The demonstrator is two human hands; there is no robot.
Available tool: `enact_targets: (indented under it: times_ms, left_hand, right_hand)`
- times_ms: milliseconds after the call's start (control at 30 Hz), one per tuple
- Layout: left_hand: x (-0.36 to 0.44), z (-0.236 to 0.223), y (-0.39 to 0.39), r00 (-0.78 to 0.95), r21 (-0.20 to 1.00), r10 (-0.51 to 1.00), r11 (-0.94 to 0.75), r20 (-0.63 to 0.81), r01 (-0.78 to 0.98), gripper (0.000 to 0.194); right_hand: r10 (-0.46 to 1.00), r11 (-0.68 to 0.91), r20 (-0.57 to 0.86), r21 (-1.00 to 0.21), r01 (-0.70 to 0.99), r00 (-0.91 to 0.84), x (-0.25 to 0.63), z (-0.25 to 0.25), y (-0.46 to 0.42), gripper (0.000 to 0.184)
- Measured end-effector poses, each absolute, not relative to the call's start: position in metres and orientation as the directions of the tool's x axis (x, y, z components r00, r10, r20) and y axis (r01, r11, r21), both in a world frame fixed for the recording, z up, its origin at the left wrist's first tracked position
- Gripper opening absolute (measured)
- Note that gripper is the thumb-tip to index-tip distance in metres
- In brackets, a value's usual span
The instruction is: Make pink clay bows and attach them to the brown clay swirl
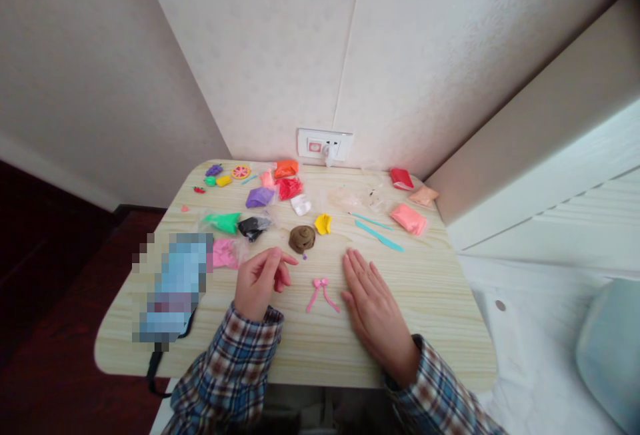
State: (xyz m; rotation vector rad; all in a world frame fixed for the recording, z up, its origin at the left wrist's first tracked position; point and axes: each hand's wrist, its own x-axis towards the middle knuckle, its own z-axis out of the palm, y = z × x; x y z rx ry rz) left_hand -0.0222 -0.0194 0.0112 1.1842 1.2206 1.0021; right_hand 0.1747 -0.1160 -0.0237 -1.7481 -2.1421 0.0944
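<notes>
My right hand [370, 298] lies palm down on the table, its fingers stretched out and close together; whatever may be under the palm is hidden. My left hand [263, 280] hovers to the left with the index finger extended and the other fingers loosely curled. I see nothing in it. Between the hands lies a pink clay bow [321, 283] with two long tails. Just beyond my left fingertips sits a coiled brown clay piece [302, 239], with a tiny purple bit [305, 257] at its front edge. A yellow clay lump [323, 224] is beside it.
Clay packets stand around: green [225, 223], black [254, 227], purple [260, 197], red [289, 188] and coral [409, 218]. A turquoise clay knife [380, 236] lies at right. Small clay fruits [215, 170] sit back left. A pixelated phone-like object [175, 285] occupies the left edge.
</notes>
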Motion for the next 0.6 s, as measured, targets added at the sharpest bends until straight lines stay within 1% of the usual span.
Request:
enact_targets:
  times_ms: [67,100,200,233,333,467,567,600]
  left_hand:
    - [-0.022,0.011,-0.019,0.114,0.988,0.982,0.147,-0.152,0.049,0.034]
    - [-0.022,0.011,-0.019,0.115,0.988,0.981,0.149,-0.154,0.049,0.034]
    - [-0.023,0.009,-0.019,0.112,0.987,0.982,0.151,-0.155,0.047,0.034]
    - [-0.024,0.008,-0.019,0.110,0.987,0.982,0.151,-0.155,0.046,0.034]
    - [-0.027,0.005,-0.018,0.105,0.987,0.982,0.153,-0.157,0.043,0.035]
    - [-0.030,0.001,-0.017,0.079,0.988,0.985,0.149,-0.152,0.038,0.035]
    - [-0.032,0.001,-0.018,0.057,0.988,0.987,0.148,-0.150,0.040,0.033]
    - [-0.032,0.001,-0.018,0.047,0.988,0.988,0.146,-0.148,0.042,0.033]
  right_hand:
    - [0.952,0.263,0.231,-0.281,0.923,-0.201,0.174,-0.025,-0.117,0.067]
    - [0.956,0.255,0.218,-0.276,0.927,-0.198,0.174,-0.025,-0.119,0.067]
    - [0.968,0.165,0.227,-0.269,0.949,-0.104,0.171,-0.026,-0.121,0.065]
    - [0.968,0.167,0.230,-0.276,0.947,-0.103,0.170,-0.026,-0.120,0.065]
    - [0.954,0.260,0.224,-0.284,0.923,-0.200,0.163,-0.024,-0.118,0.063]
    - [0.956,0.223,0.252,-0.300,0.927,-0.149,0.158,-0.023,-0.112,0.057]
    - [0.937,0.308,0.263,-0.304,0.902,-0.232,0.160,-0.023,-0.111,0.056]
    - [0.936,0.310,0.266,-0.306,0.900,-0.232,0.162,-0.023,-0.111,0.057]
